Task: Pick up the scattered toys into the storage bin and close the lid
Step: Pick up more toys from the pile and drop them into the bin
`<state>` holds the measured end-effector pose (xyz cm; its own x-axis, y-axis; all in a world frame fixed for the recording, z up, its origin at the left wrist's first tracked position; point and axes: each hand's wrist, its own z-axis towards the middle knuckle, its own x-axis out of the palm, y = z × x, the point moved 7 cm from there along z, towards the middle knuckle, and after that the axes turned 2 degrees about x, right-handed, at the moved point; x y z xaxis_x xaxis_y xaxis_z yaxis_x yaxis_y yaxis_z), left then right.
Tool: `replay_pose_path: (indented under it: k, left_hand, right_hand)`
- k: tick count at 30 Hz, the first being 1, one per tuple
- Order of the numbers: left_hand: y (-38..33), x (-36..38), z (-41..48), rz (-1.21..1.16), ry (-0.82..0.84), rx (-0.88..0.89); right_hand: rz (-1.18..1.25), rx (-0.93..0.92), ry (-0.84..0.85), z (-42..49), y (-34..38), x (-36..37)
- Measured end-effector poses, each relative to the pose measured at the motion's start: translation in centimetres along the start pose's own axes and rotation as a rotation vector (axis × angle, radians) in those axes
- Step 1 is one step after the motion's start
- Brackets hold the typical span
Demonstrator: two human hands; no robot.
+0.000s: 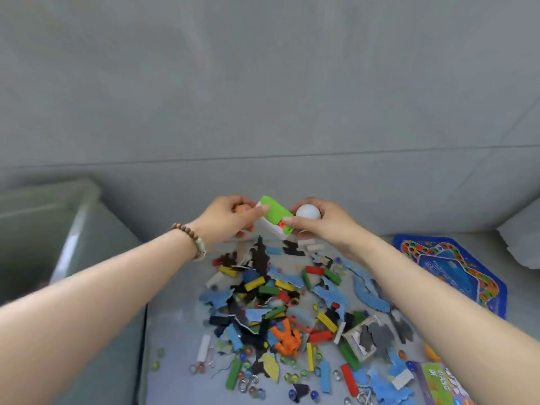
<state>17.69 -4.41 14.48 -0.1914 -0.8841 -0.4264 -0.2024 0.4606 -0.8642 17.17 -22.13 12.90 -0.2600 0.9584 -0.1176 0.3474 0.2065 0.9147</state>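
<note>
Both hands are raised above the far end of a toy pile (pixel 292 311). My left hand (pixel 228 219) pinches the upper end of a green and white toy (pixel 276 217) and also has something small and orange inside its fingers. My right hand (pixel 318 220) pinches the toy's lower end by its orange button and holds a white ball (pixel 308 212) in its curled fingers. The pile holds coloured wooden blocks, blue and black torn pieces, marbles and an orange figure (pixel 285 339). The translucent storage bin (pixel 70 229) stands open at the left; no lid is in view.
A blue game board (pixel 455 270) lies at the right, a colourful box (pixel 441 384) at the bottom right, and a small picture card (pixel 362 340) among the pieces. Something white (pixel 523 241) sits at the right edge. A grey wall rises behind.
</note>
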Motion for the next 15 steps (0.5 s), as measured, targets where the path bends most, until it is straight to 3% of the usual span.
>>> replay_pose_path:
  k: [7, 10, 15]
  left_hand:
    - [4.0, -21.4, -14.7, 0.037, -0.193, -0.02]
    - [8.7, -27.3, -20.2, 0.079, -0.194, -0.097]
    - [19.7, -31.4, -26.6, 0.277, -0.11, -0.262]
  right_hand:
    - [-0.239, -0.168, 0.258, -5.4, 11.9, 22.4]
    - [-0.416, -0.226, 0.331, -6.6, 12.6, 31.3]
    - [-0.937, -0.316, 0.523, -6.9, 9.1, 44.8]
